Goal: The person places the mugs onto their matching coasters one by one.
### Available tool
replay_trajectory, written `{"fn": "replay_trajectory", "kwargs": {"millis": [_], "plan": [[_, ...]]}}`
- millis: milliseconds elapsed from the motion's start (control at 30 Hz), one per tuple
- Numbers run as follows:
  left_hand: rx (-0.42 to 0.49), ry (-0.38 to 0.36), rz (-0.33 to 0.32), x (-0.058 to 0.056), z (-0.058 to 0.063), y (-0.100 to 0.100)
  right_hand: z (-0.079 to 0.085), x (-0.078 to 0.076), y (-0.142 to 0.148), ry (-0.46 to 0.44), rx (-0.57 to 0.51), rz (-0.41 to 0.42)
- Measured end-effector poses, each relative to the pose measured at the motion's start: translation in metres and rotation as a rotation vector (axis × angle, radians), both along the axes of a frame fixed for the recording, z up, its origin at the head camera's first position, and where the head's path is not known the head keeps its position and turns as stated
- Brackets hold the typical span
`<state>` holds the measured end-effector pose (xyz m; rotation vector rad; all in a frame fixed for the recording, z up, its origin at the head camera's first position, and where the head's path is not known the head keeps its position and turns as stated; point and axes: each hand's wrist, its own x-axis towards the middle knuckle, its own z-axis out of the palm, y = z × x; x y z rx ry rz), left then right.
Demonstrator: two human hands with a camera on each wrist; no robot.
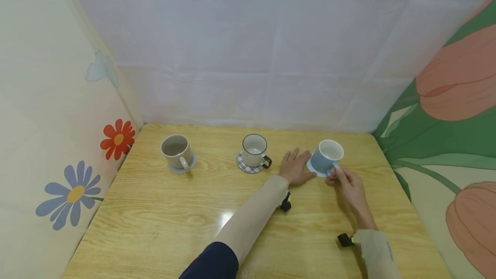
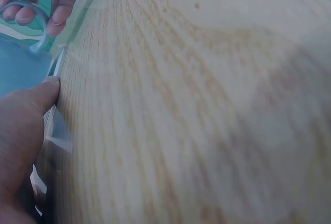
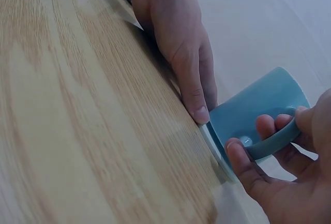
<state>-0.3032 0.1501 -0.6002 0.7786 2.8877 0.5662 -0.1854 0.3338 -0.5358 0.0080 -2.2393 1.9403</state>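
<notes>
A blue mug (image 1: pixel 323 161) with a white inside stands on a pale blue coaster (image 1: pixel 311 168) at the right of the table. Its handle is gripped by my right hand (image 1: pixel 351 187), with fingers curled through and around it, as the right wrist view shows closely. Just left of the mug, my left hand (image 1: pixel 295 168) lies on the table with fingers spread. In the right wrist view, the left thumb (image 3: pixel 200 114) touches the coaster's edge beside the mug's base. The left wrist view catches part of the mug (image 2: pixel 20 69) and the left thumb.
A cream mug (image 1: pixel 253 152) with a dark rim and handle sits on a checked coaster (image 1: pixel 245 168) mid-table. Farther left, a grey-beige mug (image 1: pixel 176 152) rests on a grey coaster (image 1: pixel 193 162). A white cloth (image 1: pixel 248 55) hangs behind the wooden table (image 1: pixel 155 214).
</notes>
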Motion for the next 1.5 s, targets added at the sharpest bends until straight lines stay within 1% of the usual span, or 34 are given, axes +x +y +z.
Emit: {"fn": "replay_trajectory", "kwargs": {"millis": [233,467,700,867,1033,1100,1267,1400,1500], "plan": [[0.005,-0.009,-0.001,0.001,0.004,0.0,-0.002,-0.002,0.001,-0.006,-0.005,-0.002],[-0.023,0.009,0.001,-0.001,0.0,0.001,-0.003,-0.001,0.0,-0.019,-0.029,0.002],[-0.026,0.017,-0.004,-0.002,0.0,0.003,-0.003,-0.001,0.0,-0.024,-0.031,0.002],[-0.036,0.013,-0.011,-0.001,0.0,0.003,-0.003,0.0,-0.001,-0.041,-0.034,-0.018],[-0.034,0.026,-0.016,0.001,-0.002,0.003,-0.002,-0.001,-0.002,-0.062,0.004,-0.047],[-0.031,0.032,-0.017,0.002,-0.003,0.001,-0.001,-0.001,-0.003,-0.07,0.03,-0.045],[-0.023,0.039,-0.021,0.005,-0.005,-0.002,-0.002,-0.001,-0.003,-0.089,0.053,-0.025],[-0.03,0.062,-0.026,0.005,-0.006,-0.003,-0.001,-0.002,-0.003,-0.081,0.085,-0.025],[-0.03,0.066,-0.031,0.004,-0.005,-0.004,0.0,-0.003,-0.003,-0.076,0.092,-0.027]]}}
